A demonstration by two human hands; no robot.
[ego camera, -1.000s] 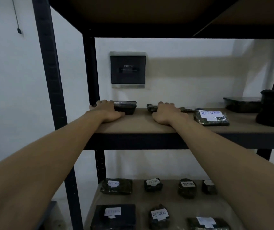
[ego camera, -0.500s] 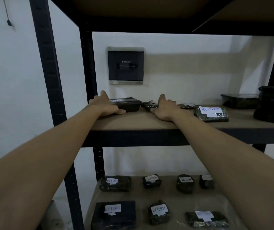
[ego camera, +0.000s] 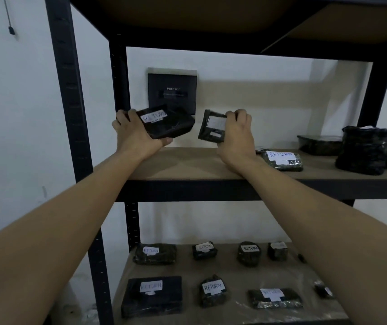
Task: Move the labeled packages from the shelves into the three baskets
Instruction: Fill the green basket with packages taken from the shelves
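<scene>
Black plastic wraps both packages that the hands hold up above the middle shelf (ego camera: 187, 165), in front of the white wall. The left hand (ego camera: 136, 134) grips a flat black package (ego camera: 166, 124) from its left end, thumb over the top edge and fingers under it; the package is tilted, its white label, partly hidden by the thumb side, facing the camera and reading something like RETURN. The right hand (ego camera: 237, 134) clamps a smaller dark package (ego camera: 212, 126) between thumb and fingers at its right edge, the package turned nearly upright with a pale label that is too blurred to read. The two packages are near each other but apart, both clear of the board.

To the right on the same shelf lies a wrapped package labelled RETURN (ego camera: 281, 160), just beside the right wrist, and farther right a shallow dark container (ego camera: 319, 144) and a stack of black wrapped items (ego camera: 366, 148), cut off by the frame edge. Behind the held packages a dark wall panel (ego camera: 172, 90) marked PRESTO is partly covered.

On the lower shelf (ego camera: 234, 273) sit two rows of labelled dark packages; the right forearm hides the right end of both rows, and the near row's far-right item is barely visible. No basket shows in view.
</scene>
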